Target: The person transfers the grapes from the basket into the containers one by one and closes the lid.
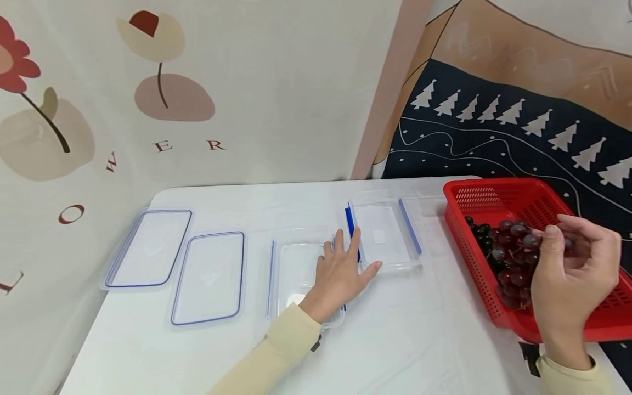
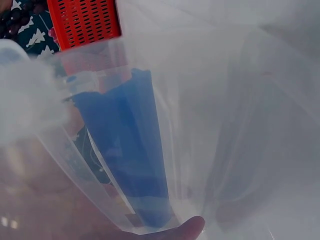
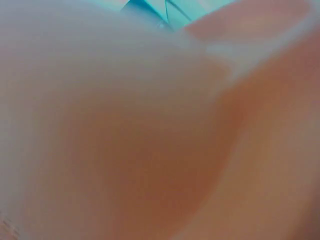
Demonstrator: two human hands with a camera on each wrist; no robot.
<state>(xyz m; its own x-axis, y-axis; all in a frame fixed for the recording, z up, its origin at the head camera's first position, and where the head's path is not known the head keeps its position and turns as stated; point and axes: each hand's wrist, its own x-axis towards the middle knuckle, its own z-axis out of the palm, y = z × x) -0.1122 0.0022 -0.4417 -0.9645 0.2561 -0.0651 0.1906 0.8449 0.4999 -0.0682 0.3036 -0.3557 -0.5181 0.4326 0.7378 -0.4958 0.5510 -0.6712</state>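
Observation:
My right hand (image 1: 573,277) pinches the top of a bunch of red grapes (image 1: 515,258), which hangs at the red basket (image 1: 464,247). Dark green grapes (image 1: 478,230) lie in the basket behind it. My left hand (image 1: 338,277) reaches over one clear plastic container (image 1: 291,274) with fingers spread. Its fingertips are at the near-left side of a second clear container (image 1: 387,236), by the blue clip flap. In the left wrist view, the thumb (image 2: 187,229) shows beside that blue flap (image 2: 127,150). Blurred skin fills most of the right wrist view.
Two clear lids with blue seals lie at the left of the white table, one lid (image 1: 150,249) farther back and the other lid (image 1: 209,280) nearer. A patterned curtain (image 1: 276,109) hangs behind the table. The basket stands at the table's right edge.

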